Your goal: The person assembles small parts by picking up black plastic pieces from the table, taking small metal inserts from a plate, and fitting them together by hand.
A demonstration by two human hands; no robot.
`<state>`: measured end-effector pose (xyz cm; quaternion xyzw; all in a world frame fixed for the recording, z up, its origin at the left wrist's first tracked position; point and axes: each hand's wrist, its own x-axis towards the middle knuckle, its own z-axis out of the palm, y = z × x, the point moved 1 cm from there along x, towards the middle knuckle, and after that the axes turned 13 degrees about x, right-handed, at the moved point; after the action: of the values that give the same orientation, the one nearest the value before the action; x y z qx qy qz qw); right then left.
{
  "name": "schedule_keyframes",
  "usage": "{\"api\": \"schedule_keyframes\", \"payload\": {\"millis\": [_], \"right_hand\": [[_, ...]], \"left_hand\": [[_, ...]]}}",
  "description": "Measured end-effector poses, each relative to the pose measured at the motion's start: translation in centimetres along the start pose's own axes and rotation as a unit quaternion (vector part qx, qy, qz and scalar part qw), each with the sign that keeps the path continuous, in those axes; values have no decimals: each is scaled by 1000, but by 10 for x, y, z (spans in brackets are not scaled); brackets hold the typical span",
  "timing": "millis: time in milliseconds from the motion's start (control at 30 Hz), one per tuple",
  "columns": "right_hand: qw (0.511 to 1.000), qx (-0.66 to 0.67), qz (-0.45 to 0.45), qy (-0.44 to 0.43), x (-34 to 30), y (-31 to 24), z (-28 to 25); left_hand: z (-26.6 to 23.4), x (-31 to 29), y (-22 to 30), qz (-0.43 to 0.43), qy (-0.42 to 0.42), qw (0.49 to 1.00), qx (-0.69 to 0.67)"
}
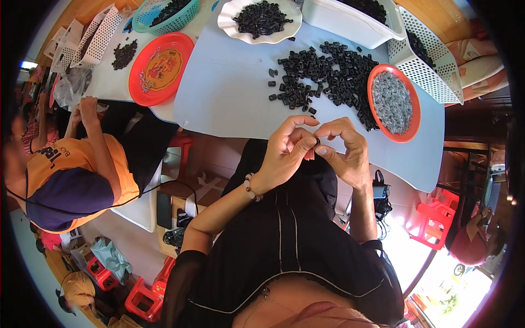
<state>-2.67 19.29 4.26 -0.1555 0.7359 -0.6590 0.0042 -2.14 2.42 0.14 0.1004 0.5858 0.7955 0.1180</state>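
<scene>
My left hand (290, 146) and my right hand (347, 150) meet just off the near edge of the pale blue table (229, 104). The left thumb and fingers pinch a small black plastic piece (318, 141), mostly hidden by the fingertips. The right thumb and forefinger close on it from the other side. Beyond my hands, a loose heap of small black plastic pieces (306, 74) spreads over the table. To its right, an orange-red dish (373, 109) holds many small clear, shiny pieces (392, 104).
A white scalloped plate (227, 24), a white tub (350, 27) and a perforated white basket (448, 82) hold black pieces. At left are a red plate (142, 95) and a teal basket (180, 24). A co-worker in orange (82, 175) sits left; red stools (432, 224) stand around.
</scene>
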Motion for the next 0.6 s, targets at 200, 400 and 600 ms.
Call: {"api": "schedule_keyframes", "payload": {"millis": [200, 400, 600], "right_hand": [[999, -30, -20, -10, 0, 5, -1], [998, -57, -14, -31, -1, 3, 4], [976, -207, -41, 62, 9, 17, -3]], "left_hand": [[-8, -7, 1, -19, -9, 1000, 8], [-18, -16, -4, -52, -10, 999, 1], [-22, -19, -6, -58, 19, 997, 40]]}}
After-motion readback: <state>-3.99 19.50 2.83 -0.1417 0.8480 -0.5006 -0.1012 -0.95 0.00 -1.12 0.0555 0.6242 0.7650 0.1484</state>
